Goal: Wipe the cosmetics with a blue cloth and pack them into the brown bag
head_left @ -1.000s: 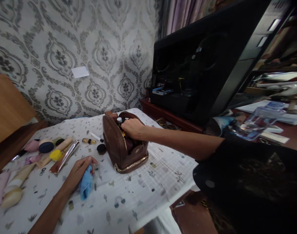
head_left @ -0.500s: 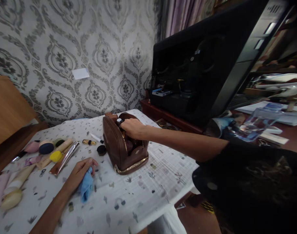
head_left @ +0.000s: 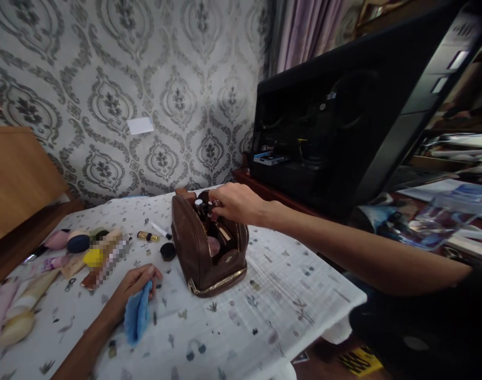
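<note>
A brown makeup bag (head_left: 189,248) stands unzipped on the cloth-covered table, with bottles and other small items inside. My right hand (head_left: 238,203) is over the bag's opening, its fingers closed around a small dark, reddish item that they mostly hide. A silver-topped bottle (head_left: 199,204) stands in the bag beside those fingers. Left of the bag, my left hand (head_left: 138,282) rests low over the table, closed on a blue cloth (head_left: 136,315) that hangs down from it. Between the left hand and the bag lies a round black lid (head_left: 168,252).
Several cosmetics lie at the left, among them a yellow sponge (head_left: 93,257), a dark blue sponge (head_left: 77,243) and a pale tube (head_left: 35,290). A gold-and-black tube (head_left: 148,236) and a white pen-like stick (head_left: 159,229) lie behind the lid. A black computer case (head_left: 315,132) stands at the right.
My right hand has lifted partly out of the bag, bringing up a small dark item in its fingers. My left hand keeps the blue cloth. The view has shifted slightly.
</note>
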`<state>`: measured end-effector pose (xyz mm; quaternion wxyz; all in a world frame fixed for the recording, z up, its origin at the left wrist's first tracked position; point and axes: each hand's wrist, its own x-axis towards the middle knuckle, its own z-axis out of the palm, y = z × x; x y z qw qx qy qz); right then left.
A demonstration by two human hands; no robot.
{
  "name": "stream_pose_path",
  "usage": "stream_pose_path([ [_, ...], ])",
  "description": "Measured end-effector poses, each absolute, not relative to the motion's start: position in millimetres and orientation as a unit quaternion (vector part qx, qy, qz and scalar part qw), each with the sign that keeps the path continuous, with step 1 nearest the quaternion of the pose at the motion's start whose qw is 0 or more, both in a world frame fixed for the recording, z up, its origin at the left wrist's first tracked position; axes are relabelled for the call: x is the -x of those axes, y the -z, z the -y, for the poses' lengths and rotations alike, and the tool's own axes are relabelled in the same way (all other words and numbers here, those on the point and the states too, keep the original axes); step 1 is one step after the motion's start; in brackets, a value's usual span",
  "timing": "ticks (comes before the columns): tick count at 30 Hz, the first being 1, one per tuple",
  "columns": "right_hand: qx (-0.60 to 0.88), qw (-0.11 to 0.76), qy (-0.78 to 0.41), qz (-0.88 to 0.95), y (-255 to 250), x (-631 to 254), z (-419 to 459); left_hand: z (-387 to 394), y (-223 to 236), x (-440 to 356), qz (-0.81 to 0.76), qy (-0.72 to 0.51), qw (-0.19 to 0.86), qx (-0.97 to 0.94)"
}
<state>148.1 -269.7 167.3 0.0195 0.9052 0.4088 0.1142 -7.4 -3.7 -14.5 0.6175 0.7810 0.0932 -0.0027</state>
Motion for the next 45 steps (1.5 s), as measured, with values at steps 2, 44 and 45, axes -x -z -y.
stream_pose_path([
  [2,-0.894,0.041,-0.133,-0.425,-165.1,-144.4,273.3,3.3,14.9,7.1,-0.086,0.001,0.609,-0.788],
  [44,-0.842,0.192,-0.094,-0.495,-123.2,-122.1,278.6,6.8,6.6,12.8,-0.034,-0.008,0.564,-0.825],
  [45,-0.841,0.191,-0.096,-0.496,-122.1,-123.3,277.9,6.0,7.6,12.5,-0.031,-0.003,0.565,-0.825],
])
